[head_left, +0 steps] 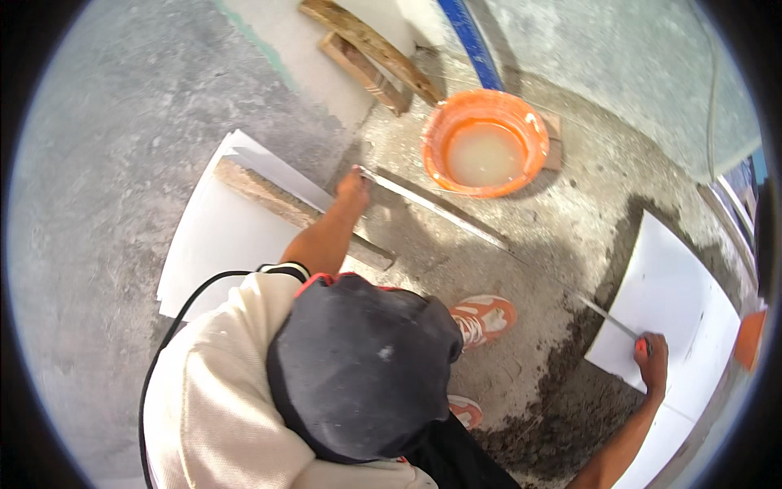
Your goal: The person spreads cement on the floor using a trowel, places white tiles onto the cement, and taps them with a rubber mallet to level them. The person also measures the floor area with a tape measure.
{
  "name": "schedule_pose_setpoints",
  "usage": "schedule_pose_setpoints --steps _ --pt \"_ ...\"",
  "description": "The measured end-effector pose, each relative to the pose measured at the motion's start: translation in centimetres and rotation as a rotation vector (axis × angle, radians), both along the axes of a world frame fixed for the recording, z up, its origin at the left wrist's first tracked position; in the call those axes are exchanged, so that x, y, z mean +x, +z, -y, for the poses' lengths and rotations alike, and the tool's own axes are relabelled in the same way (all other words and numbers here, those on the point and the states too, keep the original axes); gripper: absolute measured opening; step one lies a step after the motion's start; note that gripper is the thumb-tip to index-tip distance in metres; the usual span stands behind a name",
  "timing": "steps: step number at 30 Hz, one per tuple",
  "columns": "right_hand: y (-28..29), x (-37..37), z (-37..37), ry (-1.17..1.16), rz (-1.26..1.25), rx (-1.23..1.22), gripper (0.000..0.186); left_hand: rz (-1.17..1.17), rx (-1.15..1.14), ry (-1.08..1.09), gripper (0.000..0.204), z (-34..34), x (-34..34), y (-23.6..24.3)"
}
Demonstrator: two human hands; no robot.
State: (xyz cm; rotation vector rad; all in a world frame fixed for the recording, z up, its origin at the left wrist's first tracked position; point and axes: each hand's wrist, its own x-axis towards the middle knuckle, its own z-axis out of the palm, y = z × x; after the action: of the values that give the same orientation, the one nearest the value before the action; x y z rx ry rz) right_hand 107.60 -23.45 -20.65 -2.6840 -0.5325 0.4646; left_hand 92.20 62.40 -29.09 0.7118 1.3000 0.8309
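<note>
A metal tape measure (436, 208) stretches across the floor between my two hands. Its white blade runs down to the right, looks very thin in the middle, and shows again near my right hand. My left hand (353, 189) is closed on the blade's free end, beside a stack of white sheets (236, 253). At the right, my right hand (653, 363) grips the tape's orange and dark case. That hand is over a large white tile or board (672, 293), which lies at the edge of dark, wet mortar (586, 403).
An orange bucket (433, 167) of cloudy liquid stands ahead. Wooden boards (371, 49) lean at the upper left, and a blue pipe or bar (472, 41) reaches down behind the bucket. A wooden strip (261, 191) lies on the white stack. Orange-and-white shoes (489, 318) stand on the rough floor.
</note>
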Motion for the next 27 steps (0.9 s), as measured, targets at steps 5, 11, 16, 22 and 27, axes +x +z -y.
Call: schedule_pose_setpoints --steps 5,11,16,22,27 --pt "1.7 0.1 -1.7 0.062 0.041 0.048 0.042 0.092 -0.109 -0.305 0.027 6.0 0.7 1.2" --pt "-1.5 3.2 -5.3 0.187 0.132 0.062 0.034 0.209 -0.208 -0.600 0.016 -0.8 -4.6 -1.6" --pt "3.4 1.8 -5.2 -0.005 -0.069 -0.151 0.041 -0.097 -0.265 -0.470 0.029 4.4 -2.2 -2.6" --pt "2.5 1.0 -5.7 -0.008 -0.065 -0.109 0.043 -0.123 -0.235 -0.549 0.031 1.3 -3.3 -2.5" --pt "2.5 0.9 -6.1 -0.014 -0.080 -0.082 0.044 -0.121 -0.265 -0.457 0.027 1.8 -3.0 -2.1"
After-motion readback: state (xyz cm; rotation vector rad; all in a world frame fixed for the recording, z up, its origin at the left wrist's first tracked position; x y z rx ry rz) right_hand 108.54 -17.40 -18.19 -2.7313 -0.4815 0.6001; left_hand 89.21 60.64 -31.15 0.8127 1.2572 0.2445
